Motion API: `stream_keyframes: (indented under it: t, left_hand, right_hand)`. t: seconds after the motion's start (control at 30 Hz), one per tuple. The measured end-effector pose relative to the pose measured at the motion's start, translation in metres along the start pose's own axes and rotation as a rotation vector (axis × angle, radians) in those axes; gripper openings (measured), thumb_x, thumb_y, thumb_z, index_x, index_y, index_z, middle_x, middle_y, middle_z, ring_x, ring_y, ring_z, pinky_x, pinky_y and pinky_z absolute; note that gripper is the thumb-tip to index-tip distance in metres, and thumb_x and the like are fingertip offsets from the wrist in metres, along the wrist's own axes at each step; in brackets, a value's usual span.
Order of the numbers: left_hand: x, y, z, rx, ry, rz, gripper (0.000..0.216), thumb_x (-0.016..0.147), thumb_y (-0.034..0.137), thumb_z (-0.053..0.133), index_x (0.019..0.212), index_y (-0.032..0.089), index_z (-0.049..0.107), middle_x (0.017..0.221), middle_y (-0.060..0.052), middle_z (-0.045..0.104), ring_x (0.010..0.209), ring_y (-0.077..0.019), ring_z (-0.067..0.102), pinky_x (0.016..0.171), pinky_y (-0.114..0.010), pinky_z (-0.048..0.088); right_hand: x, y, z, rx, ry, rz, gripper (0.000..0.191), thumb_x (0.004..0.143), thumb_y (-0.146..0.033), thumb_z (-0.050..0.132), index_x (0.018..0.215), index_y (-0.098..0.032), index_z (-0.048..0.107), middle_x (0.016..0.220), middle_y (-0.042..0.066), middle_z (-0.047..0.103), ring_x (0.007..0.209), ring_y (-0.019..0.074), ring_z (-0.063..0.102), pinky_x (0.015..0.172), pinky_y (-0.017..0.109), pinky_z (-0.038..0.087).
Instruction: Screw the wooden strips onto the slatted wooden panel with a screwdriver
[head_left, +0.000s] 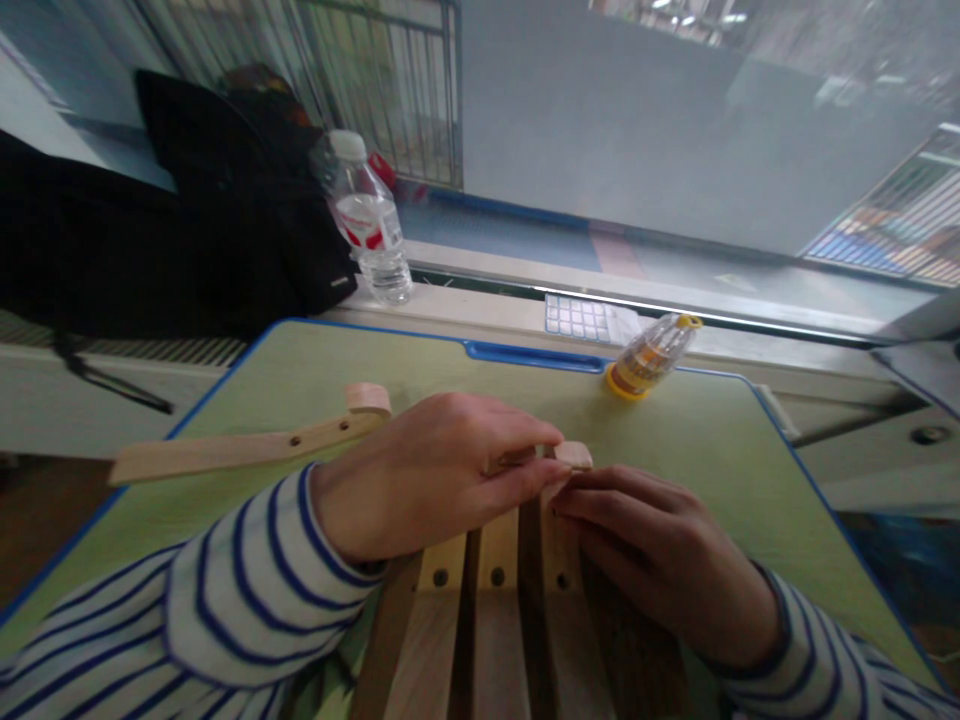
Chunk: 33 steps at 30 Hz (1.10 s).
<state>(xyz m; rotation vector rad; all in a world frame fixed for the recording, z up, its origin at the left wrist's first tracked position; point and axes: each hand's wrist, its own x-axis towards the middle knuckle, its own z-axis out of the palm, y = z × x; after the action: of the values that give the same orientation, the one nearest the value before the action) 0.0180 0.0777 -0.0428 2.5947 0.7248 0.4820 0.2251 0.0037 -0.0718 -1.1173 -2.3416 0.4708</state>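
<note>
Right-hand slat (pixel 564 560), a pale wooden strip between my two hands, with its long axis running away from me toward the window and its far end leaning slightly left. Its raised block-like tip (pixel 574 456) lies directly at my fingertips. My left hand (pixel 442 480) comes to that tip from the left of the slat, its forearm lying crosswise to the long axis; thumb and forefinger stand a little apart, their ends against the tip, though whether they pinch it firmly I cannot tell. My right hand (pixel 660 560) lies along the slat's right side, fingers bent and close together, their ends touching the wood just on my side of the tip; the thumb is hidden, so I cannot tell whether it grips. Both hands are thus at the far end, the left the nearer to the tip itself. Left of the slat, with gaps between, run the middle slat (pixel 499 600) and the left-hand slat (pixel 435 620); beneath it is darker wood (pixel 630 640). A loose slat (pixel 225 458) lies farther left on the desk (pixel 750 480), nearly crosswise to the right-hand slat
</note>
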Motion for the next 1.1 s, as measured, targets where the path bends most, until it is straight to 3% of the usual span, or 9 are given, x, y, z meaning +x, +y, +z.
stream_keyframes:
  t: [0.47,0.6,0.73,0.8,0.87,0.97,1.1]
  left_hand:
    - [-0.002,0.000,-0.001,0.030,0.043,0.012,0.032,0.091,0.039,0.046,0.116,0.022,0.058,0.099,-0.001,0.068,0.090,-0.0123,0.062,0.076,-0.021,0.045]
    - [-0.007,0.003,-0.011,0.107,0.228,0.071,0.033,0.088,0.038,0.051,0.113,0.017,0.059,0.112,-0.006,0.064,0.103,-0.0157,0.058,0.089,-0.028,0.045]
    - [-0.018,0.016,-0.026,0.129,0.390,0.118,0.020,0.086,0.028,0.056,0.099,0.016,0.064,0.100,-0.004,0.067,0.092,-0.0129,0.061,0.084,-0.025,0.047]
    - [-0.025,0.025,-0.030,0.085,0.359,0.128,0.017,0.086,0.026,0.055,0.098,0.017,0.064,0.095,-0.003,0.067,0.087,-0.0120,0.061,0.079,-0.023,0.048]
    - [-0.031,0.033,-0.029,0.016,0.246,0.139,0.017,0.088,0.024,0.052,0.100,0.018,0.064,0.097,-0.003,0.067,0.089,-0.0120,0.060,0.078,-0.023,0.048]
    - [-0.038,0.040,-0.021,-0.041,0.008,0.176,0.021,0.091,0.022,0.046,0.103,0.021,0.064,0.101,-0.002,0.067,0.097,-0.0122,0.059,0.086,-0.025,0.046]
    - [-0.040,0.040,-0.006,-0.021,-0.103,0.185,0.029,0.094,0.023,0.040,0.111,0.020,0.062,0.109,-0.004,0.065,0.102,-0.0131,0.058,0.093,-0.027,0.044]
  right_hand:
    - [-0.003,-0.011,-0.014,0.034,0.040,0.021,0.027,0.085,-0.014,0.052,0.111,-0.020,0.055,0.106,0.007,0.062,0.091,0.0124,0.060,0.078,0.025,0.051]
    - [-0.008,-0.022,-0.038,-0.030,0.086,0.034,0.024,0.085,-0.015,0.052,0.108,-0.021,0.057,0.103,0.005,0.063,0.087,0.0120,0.061,0.073,0.024,0.052]
    - [-0.022,-0.031,-0.065,-0.163,0.142,0.120,0.020,0.087,-0.021,0.050,0.105,-0.022,0.058,0.096,0.004,0.066,0.078,0.0124,0.064,0.070,0.025,0.054]
    - [-0.034,-0.029,-0.073,-0.244,0.140,0.144,0.019,0.087,-0.023,0.051,0.105,-0.023,0.059,0.096,0.003,0.067,0.076,0.0114,0.064,0.069,0.023,0.053]
    - [-0.048,-0.021,-0.077,-0.328,0.108,0.150,0.020,0.087,-0.025,0.051,0.105,-0.024,0.059,0.096,0.003,0.068,0.076,0.0120,0.064,0.068,0.024,0.053]
    - [-0.073,-0.004,-0.075,-0.405,0.070,0.235,0.022,0.089,-0.030,0.047,0.104,-0.022,0.062,0.090,0.005,0.069,0.065,0.0118,0.063,0.059,0.024,0.052]
    - [-0.098,0.018,-0.068,-0.378,0.063,0.356,0.027,0.088,-0.035,0.046,0.103,-0.021,0.063,0.085,0.006,0.070,0.061,0.0127,0.063,0.055,0.024,0.051]
